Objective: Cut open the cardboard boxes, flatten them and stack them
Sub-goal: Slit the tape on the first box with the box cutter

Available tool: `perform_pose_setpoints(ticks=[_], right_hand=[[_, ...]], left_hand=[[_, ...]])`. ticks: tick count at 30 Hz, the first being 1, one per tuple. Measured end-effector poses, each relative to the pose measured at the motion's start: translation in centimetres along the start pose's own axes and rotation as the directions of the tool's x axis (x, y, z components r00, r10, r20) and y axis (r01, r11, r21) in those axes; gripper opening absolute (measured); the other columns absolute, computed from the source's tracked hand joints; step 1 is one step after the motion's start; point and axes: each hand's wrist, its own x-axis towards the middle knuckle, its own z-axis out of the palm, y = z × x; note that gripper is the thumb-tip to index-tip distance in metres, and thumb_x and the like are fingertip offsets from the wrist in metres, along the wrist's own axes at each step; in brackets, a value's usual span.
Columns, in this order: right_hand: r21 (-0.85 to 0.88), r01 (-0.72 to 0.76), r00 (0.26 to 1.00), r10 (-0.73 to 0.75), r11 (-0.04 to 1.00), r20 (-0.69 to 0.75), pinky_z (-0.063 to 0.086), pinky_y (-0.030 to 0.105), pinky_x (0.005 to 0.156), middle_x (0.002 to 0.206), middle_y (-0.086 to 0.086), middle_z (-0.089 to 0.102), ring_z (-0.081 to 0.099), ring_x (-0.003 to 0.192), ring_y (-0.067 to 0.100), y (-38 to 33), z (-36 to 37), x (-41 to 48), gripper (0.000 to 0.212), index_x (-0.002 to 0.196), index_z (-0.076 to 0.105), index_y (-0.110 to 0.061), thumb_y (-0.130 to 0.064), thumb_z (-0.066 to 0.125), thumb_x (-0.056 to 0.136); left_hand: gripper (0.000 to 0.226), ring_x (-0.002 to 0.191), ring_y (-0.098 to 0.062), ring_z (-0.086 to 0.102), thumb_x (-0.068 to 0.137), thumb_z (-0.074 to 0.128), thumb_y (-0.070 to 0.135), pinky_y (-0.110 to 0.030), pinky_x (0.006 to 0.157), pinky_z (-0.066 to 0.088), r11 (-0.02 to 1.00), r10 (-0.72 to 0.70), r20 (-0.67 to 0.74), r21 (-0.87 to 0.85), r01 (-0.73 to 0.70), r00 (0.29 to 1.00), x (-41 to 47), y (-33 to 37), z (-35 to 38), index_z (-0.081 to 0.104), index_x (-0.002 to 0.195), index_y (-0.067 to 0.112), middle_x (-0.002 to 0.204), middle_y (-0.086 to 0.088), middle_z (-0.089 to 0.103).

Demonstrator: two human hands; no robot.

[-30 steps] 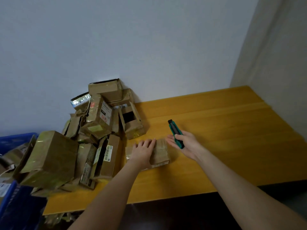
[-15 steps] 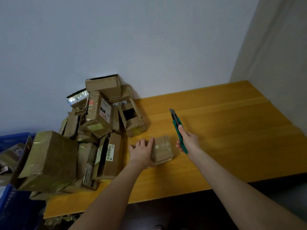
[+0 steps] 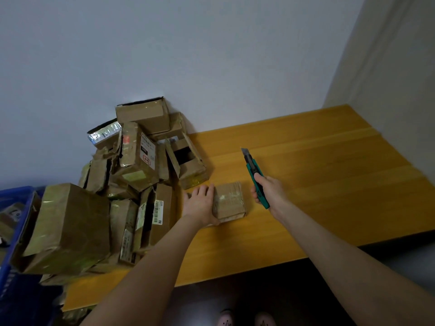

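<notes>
Between left hand (image 3: 200,203), laid flat on it, and right hand (image 3: 268,191), gripping utility knife (image 3: 253,170) blade-up, small taped box (image 3: 229,201) lies unopened; heaped boxes (image 3: 131,184) beyond left hand await cutting, flattening, stacking.

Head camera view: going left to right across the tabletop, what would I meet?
Blue crate, pile of cardboard boxes, left hand, small taped cardboard box, green utility knife gripped by the right hand.
</notes>
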Motion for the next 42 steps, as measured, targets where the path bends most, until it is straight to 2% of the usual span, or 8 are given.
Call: perform_pose_setpoints(ticks=[4, 10, 14, 18, 24, 27, 30, 42], right_hand=[[-0.086, -0.009, 1.0, 0.008, 0.996, -0.017, 0.046, 0.024, 0.048, 0.064, 0.001, 0.061, 0.056, 0.05, 0.011, 1.2, -0.1, 0.1, 0.022, 0.1, 0.059, -0.013, -0.034, 0.053, 0.098], [0.058, -0.041, 0.999, 0.041, 0.997, -0.002, 0.056, 0.03, 0.066, 0.094, 0.008, 0.07, 0.07, 0.074, 0.017, 1.8, 0.7, 0.5, 0.016, 0.115, 0.051, -0.017, -0.017, 0.052, 0.099], [-0.15, -0.042, 0.999, 0.037, 0.988, -0.032, 0.05, 0.028, 0.053, 0.076, 0.005, 0.06, 0.058, 0.056, 0.015, 2.3, 0.9, 0.6, 0.023, 0.122, 0.047, -0.016, -0.02, 0.05, 0.1], [-0.348, -0.029, 0.998, 0.005, 0.937, -0.069, 0.052, 0.031, 0.057, 0.075, 0.006, 0.061, 0.058, 0.06, 0.017, 3.1, 0.6, 0.8, 0.026, 0.124, 0.048, -0.013, -0.02, 0.05, 0.099], [-0.699, -0.005, 0.992, -0.085, 0.715, -0.094, 0.059, 0.044, 0.067, 0.093, 0.004, 0.065, 0.068, 0.072, 0.023, 3.4, -0.2, 0.2, 0.038, 0.136, 0.041, -0.025, -0.028, 0.047, 0.098], [-0.855, 0.016, 0.986, -0.148, 0.518, -0.072, 0.056, 0.037, 0.057, 0.091, -0.001, 0.066, 0.066, 0.069, 0.02, 3.4, -1.3, -0.2, 0.039, 0.138, 0.04, -0.035, -0.038, 0.042, 0.099], [-0.925, 0.03, 0.987, -0.155, 0.379, -0.031, 0.037, 0.025, 0.043, 0.081, -0.004, 0.061, 0.056, 0.06, 0.016, 3.5, -2.1, -0.6, 0.041, 0.139, 0.04, -0.04, -0.038, 0.042, 0.098], [-0.962, 0.099, 0.988, -0.143, 0.254, 0.064, 0.034, 0.022, 0.041, 0.074, -0.009, 0.054, 0.05, 0.054, 0.008, 2.8, -2.8, -0.4, 0.045, 0.141, 0.039, -0.043, -0.037, 0.042, 0.097]], left_hand=[[0.114, 0.142, -0.027, 0.021, 0.071, 0.074, 0.056, -0.055, 0.116, 0.018, 1.0, 0.015, -0.028, -0.006, -0.015, 1.0, 0.2, 0.1, -0.1, 0.006, 0.154, 0.018, 0.153, -0.004, 0.023], [0.118, 0.143, -0.028, 0.02, 0.071, 0.075, 0.057, -0.055, 0.118, 0.014, 0.999, -0.034, -0.102, -0.027, 0.031, 0.994, 1.1, -0.1, -0.7, 0.002, 0.154, 0.017, 0.155, -0.005, 0.02], [0.117, 0.145, -0.028, 0.014, 0.073, 0.076, 0.052, -0.056, 0.119, 0.009, 1.0, -0.025, -0.067, -0.006, 0.025, 0.997, 1.0, 0.0, 0.3, -0.001, 0.154, 0.017, 0.156, -0.006, 0.017], [0.118, 0.143, -0.032, 0.017, 0.073, 0.076, 0.051, -0.053, 0.119, 0.01, 1.0, -0.017, 0.001, 0.007, 0.017, 1.0, 1.2, -0.6, -0.5, -0.002, 0.154, 0.018, 0.152, -0.012, 0.016], [0.114, 0.141, -0.031, 0.022, 0.072, 0.079, 0.046, -0.048, 0.117, 0.02, 0.999, -0.047, 0.003, -0.003, 0.047, 0.999, 1.3, 0.0, -1.0, 0.005, 0.154, 0.019, 0.149, -0.01, 0.024], [0.114, 0.143, -0.031, 0.019, 0.072, 0.081, 0.04, -0.049, 0.117, 0.021, 0.996, -0.08, 0.019, -0.024, 0.08, 0.997, 1.4, 0.4, -1.0, 0.005, 0.154, 0.019, 0.151, -0.01, 0.023], [0.114, 0.144, -0.031, 0.017, 0.072, 0.082, 0.036, -0.05, 0.116, 0.024, 0.995, -0.094, 0.033, -0.038, 0.096, 0.995, 1.4, 0.6, -1.2, 0.004, 0.155, 0.02, 0.152, -0.01, 0.021], [0.113, 0.142, -0.03, 0.021, 0.074, 0.081, 0.035, -0.048, 0.115, 0.029, 0.994, -0.112, 0.033, -0.008, 0.113, 0.993, 1.1, 1.0, -1.5, 0.004, 0.155, 0.021, 0.153, -0.009, 0.02]])
